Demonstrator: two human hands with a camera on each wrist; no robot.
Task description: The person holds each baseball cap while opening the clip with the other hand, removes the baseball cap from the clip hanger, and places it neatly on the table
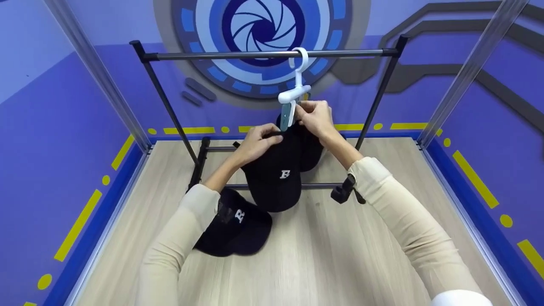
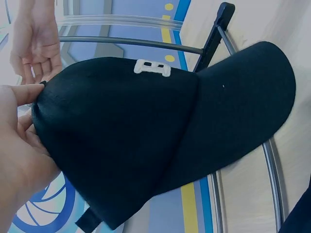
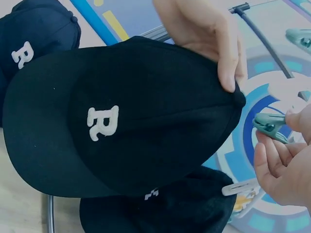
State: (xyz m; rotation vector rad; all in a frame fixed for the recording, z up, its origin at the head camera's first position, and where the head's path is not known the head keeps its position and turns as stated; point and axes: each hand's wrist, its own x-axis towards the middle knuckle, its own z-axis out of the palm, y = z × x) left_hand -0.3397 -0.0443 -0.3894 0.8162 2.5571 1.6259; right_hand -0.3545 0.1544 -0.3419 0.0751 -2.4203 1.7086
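Between left hand's (image 3: pixel 209 31) cap (image 3: pixel 150 116) edge and right hand's (image 3: pixel 290 167) clip (image 3: pixel 269 119), open gap

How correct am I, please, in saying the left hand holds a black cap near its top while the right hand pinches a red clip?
Not quite: the clip is teal, not red, as the right wrist view shows. The right hand pinches it, and the left hand holds the black cap near its top.
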